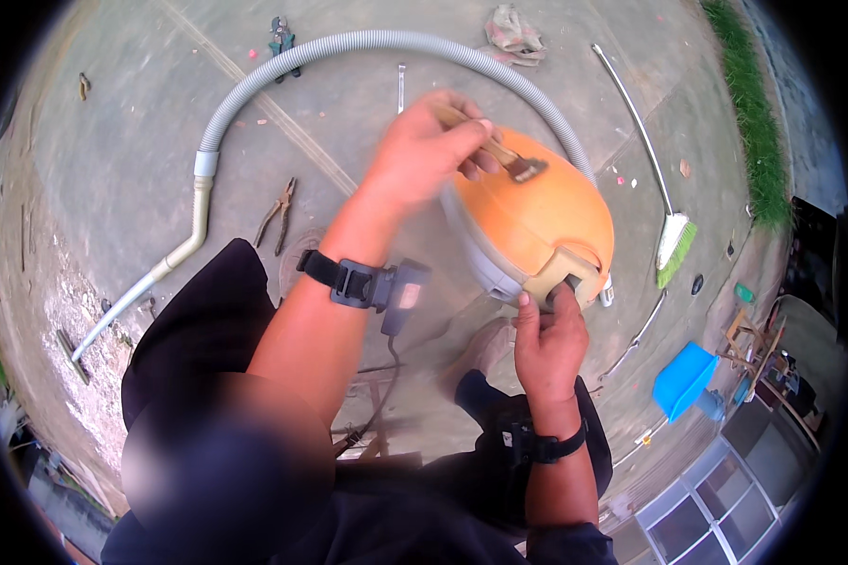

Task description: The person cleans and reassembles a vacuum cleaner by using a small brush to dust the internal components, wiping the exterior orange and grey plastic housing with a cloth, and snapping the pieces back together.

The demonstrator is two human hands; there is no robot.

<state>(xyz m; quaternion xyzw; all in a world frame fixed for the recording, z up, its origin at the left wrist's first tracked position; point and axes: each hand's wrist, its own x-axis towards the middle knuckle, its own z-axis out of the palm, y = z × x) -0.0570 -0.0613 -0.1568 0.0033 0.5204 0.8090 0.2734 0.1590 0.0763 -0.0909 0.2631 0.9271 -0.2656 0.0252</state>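
Holding a domed orange vacuum (542, 215).

You are working outdoors, in a paved yard beside a building.
Under you, worn concrete ground (132, 104) is spreading out in daylight, a straight seam crossing it and a pale, rough patch (80, 315) showing at the left. A strip of green grass (749, 113) is edging it at the upper right, while white-framed panes (716, 504) are showing at the lower right, telling you a building is standing close. Yard clutter is gathering near them: a blue plastic container (685, 379), wooden pieces (749, 344) and a green-bristled broom (675, 250). Pliers (284, 212) and a wrench (401, 89) are lying on the ground, so the yard is serving as your workspace. Whether it is belonging to a home, you cannot tell.
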